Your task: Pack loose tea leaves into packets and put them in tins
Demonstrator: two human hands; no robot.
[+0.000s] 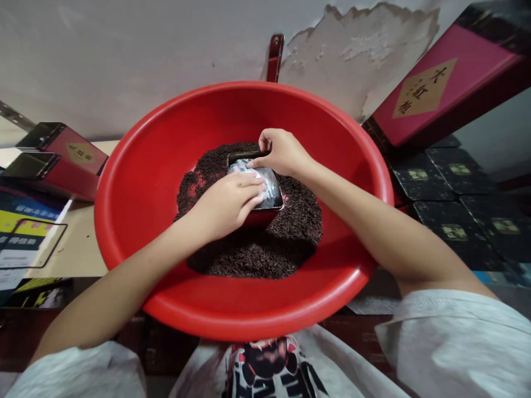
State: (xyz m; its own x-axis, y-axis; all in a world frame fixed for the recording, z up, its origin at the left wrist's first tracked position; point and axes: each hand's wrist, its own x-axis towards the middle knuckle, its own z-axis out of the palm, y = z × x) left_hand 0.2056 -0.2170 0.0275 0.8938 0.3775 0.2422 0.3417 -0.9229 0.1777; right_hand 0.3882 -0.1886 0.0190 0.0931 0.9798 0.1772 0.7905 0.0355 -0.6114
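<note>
A rectangular tin (258,220) stands in dark loose tea leaves (257,265) inside a large red plastic basin (244,312). A clear plastic bag (271,185) bulges in the tin's opening. My left hand (226,204) rests on the bag with its fingers stretched out over it. At the tin's far rim is my right hand (286,152), its fingers curled and its thumb pressed on the bag. The curled fingers partly hide what lies between them and the thumb. What the bag contains is hard to make out.
Tall red tin (415,94) leans at the right, above several black square lids (448,171). Two red tins (62,171) lie left of the basin, near a dark rectangular frame (35,243) and printed sheets (29,213). Behind stands a wall with peeling plaster (357,55).
</note>
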